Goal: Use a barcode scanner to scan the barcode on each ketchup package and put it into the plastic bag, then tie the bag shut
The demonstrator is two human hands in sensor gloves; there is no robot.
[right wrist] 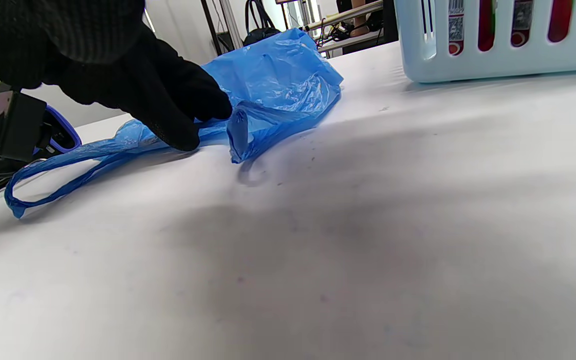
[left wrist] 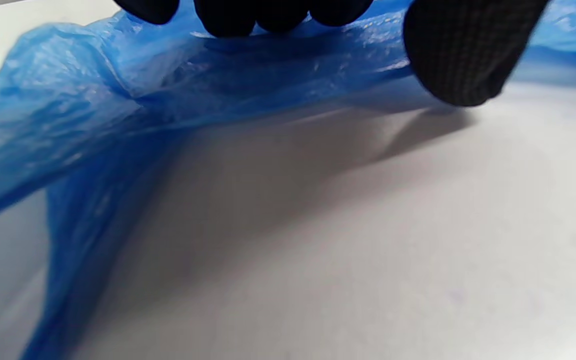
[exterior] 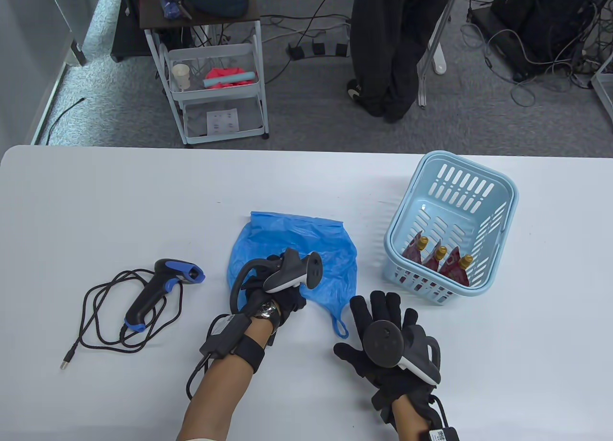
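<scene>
A crumpled blue plastic bag [exterior: 297, 244] lies mid-table. My left hand [exterior: 282, 297] rests on its near edge and grips the film. In the left wrist view the fingers [left wrist: 248, 15] and thumb [left wrist: 463, 55] hold the bag [left wrist: 93, 100] lifted off the table. My right hand [exterior: 383, 316] is flat with spread fingers, just right of a bag handle loop [exterior: 340, 327], holding nothing. Three red ketchup packages [exterior: 438, 264] with gold caps stand in the light blue basket [exterior: 498, 206]. The black and blue barcode scanner [exterior: 158, 288] lies at the left.
The scanner's black cable [exterior: 96, 316] loops beside it on the table's left. The basket [right wrist: 493, 65] stands at the right, close to the far side. Beyond the table are a white cart [exterior: 215, 86], a standing person's legs [exterior: 383, 53] and floor cables.
</scene>
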